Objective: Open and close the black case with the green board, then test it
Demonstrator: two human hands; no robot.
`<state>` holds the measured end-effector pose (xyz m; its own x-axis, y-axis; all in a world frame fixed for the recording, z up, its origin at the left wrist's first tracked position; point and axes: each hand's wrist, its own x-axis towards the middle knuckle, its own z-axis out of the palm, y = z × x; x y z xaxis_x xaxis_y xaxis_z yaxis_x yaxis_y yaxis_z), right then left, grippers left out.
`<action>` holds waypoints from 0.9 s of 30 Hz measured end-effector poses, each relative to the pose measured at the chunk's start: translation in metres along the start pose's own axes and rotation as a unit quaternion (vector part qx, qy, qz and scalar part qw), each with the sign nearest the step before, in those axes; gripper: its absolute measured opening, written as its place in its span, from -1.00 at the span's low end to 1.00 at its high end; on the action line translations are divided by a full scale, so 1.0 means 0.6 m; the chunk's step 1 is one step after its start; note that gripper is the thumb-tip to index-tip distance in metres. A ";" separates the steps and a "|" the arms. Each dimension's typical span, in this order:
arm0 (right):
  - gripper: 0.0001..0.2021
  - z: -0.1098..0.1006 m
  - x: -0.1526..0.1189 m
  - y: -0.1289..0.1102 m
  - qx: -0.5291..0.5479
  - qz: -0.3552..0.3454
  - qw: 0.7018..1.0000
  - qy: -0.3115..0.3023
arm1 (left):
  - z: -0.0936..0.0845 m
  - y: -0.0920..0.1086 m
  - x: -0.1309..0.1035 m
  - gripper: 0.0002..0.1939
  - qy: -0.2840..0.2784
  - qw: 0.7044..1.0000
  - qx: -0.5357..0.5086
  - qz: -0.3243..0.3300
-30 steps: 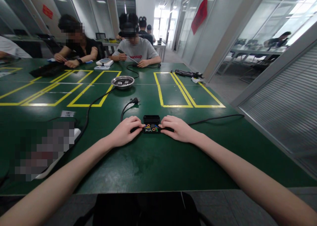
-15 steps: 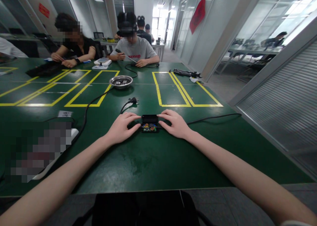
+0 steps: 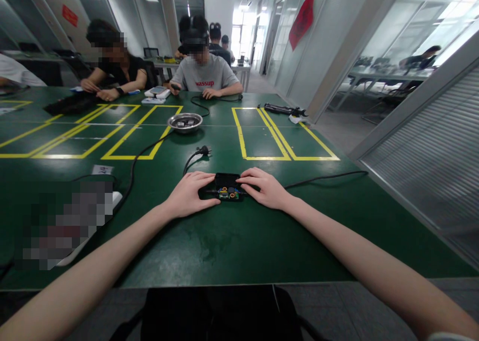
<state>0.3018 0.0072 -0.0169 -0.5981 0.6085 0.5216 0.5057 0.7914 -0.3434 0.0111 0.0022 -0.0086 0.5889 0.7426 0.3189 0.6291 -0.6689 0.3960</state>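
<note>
A small opened black power adapter case point(image 3: 227, 180) lies on the green table, its lid tipped back on the far side. In the near half sits a circuit board point(image 3: 229, 193) with copper-coloured coils. My left hand point(image 3: 187, 194) grips the case's left side, thumb at the near edge and fingers by the lid. My right hand point(image 3: 267, 189) has its thumb and fingertips at the right end of the lid. Whether the lid is joined to the base I cannot tell. A black cord point(image 3: 325, 179) runs off to the right of the case.
Beyond my left hand lies a black power plug point(image 3: 204, 151). A steel bowl point(image 3: 184, 123) with metal parts stands farther back. Yellow tape point(image 3: 245, 136) marks the table point(image 3: 194, 251). At left are a number card point(image 3: 102, 170) and a blurred-out object point(image 3: 71, 221). Co-workers sit opposite.
My left thumb has moved right to the near edge of the case, and its fingers have come closer to the lid. My right fingertips now reach onto the lid's right end.
</note>
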 end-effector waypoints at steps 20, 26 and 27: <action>-0.85 0.001 0.003 -0.013 0.104 0.059 0.989 0.086 | 0.000 0.006 -0.001 -0.34 0.014 1.000 -0.025 0.012; -0.87 0.000 0.003 -0.014 0.117 0.063 0.987 0.087 | -0.003 0.007 -0.002 -0.34 0.022 0.999 -0.022 0.012; -0.88 0.000 0.004 -0.015 0.128 0.067 0.986 0.086 | -0.003 0.007 -0.002 -0.34 0.024 0.999 -0.022 0.012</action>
<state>0.2960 0.0013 -0.0125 -0.4100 0.7077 0.5754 0.3873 0.7063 -0.5926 0.0123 -0.0012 -0.0058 0.5788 0.7271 0.3691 0.5909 -0.6859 0.4247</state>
